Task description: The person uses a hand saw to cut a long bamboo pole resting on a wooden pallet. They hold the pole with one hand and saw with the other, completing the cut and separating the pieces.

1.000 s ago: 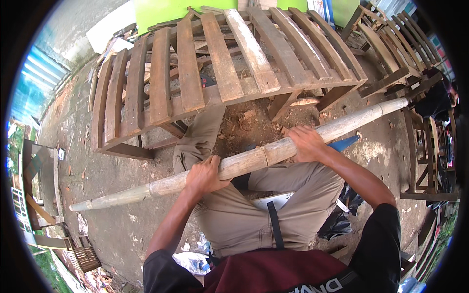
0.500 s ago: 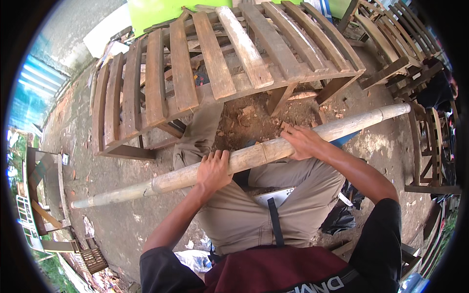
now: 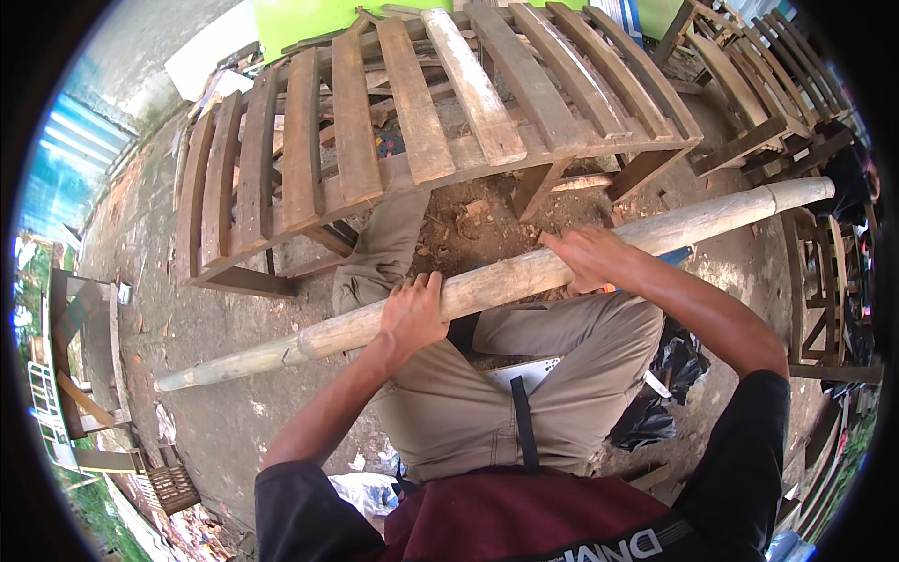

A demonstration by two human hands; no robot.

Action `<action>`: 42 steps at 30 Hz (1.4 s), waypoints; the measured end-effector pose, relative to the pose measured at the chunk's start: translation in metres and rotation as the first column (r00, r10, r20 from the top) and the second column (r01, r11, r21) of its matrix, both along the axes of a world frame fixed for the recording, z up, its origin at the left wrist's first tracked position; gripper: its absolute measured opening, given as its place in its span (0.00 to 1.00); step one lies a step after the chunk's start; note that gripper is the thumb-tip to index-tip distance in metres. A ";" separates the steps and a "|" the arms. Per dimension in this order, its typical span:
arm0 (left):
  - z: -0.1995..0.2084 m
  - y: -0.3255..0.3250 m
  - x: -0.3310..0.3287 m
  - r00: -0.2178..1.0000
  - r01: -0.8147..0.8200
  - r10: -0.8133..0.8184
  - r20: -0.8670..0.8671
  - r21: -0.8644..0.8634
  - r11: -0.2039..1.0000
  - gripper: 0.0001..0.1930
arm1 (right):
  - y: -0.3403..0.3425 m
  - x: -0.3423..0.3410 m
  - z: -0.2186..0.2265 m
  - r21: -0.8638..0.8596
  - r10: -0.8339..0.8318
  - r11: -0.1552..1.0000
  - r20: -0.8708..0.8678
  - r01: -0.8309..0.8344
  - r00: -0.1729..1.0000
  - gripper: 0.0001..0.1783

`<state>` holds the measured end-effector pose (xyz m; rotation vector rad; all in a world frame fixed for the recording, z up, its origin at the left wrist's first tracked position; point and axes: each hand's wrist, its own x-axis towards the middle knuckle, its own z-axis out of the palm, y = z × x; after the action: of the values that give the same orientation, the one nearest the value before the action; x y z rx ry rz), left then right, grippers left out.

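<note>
Bamboo pole (image 3: 506, 278) across lap | left hand (image 3: 412, 317) and right hand (image 3: 585, 259) both clasp it | surface pale, looks scraped; ends unworked | slatted wooden bench (image 3: 412, 140) ahead.

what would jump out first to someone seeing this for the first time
A long pale bamboo pole runs slantwise across the middle, over the seated person's lap, with the left hand and the right hand both gripping it. Just beyond it, a big slatted brown wooden frame fills the upper half. Wood chips and shavings lie on the ground beneath the frame.
</note>
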<state>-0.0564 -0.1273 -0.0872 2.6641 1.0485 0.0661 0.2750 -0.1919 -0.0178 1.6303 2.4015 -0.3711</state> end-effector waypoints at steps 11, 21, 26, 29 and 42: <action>0.029 0.021 -0.011 0.999 -0.021 0.030 0.037 -0.222 0.975 0.33 | -0.002 -0.008 0.011 0.327 0.111 0.939 0.012 -0.109 0.994 0.34; 0.041 0.084 -0.006 0.960 -0.061 -0.202 -0.194 -0.850 0.524 0.31 | 0.028 0.016 -0.018 -0.357 -0.160 0.933 -0.302 0.045 0.940 0.25; 0.025 0.095 -0.010 0.928 -0.002 -0.287 -0.235 -0.777 0.630 0.48 | 0.051 0.031 -0.042 -0.724 -0.323 0.688 -0.240 0.053 0.916 0.35; 0.023 0.089 -0.007 0.914 -0.071 -0.260 -0.313 -0.751 0.656 0.58 | 0.048 0.025 -0.054 -0.690 -0.312 0.715 -0.167 0.115 0.935 0.44; 0.024 0.072 -0.013 0.939 0.115 -0.286 -0.193 -0.609 0.785 0.56 | -0.033 -0.031 -0.060 0.129 -0.067 0.988 -0.162 0.089 0.984 0.41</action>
<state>-0.0692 -0.0554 -0.0634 2.2101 0.6842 -0.6001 0.2444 -0.2248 -0.0776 1.8219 2.5331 -0.3694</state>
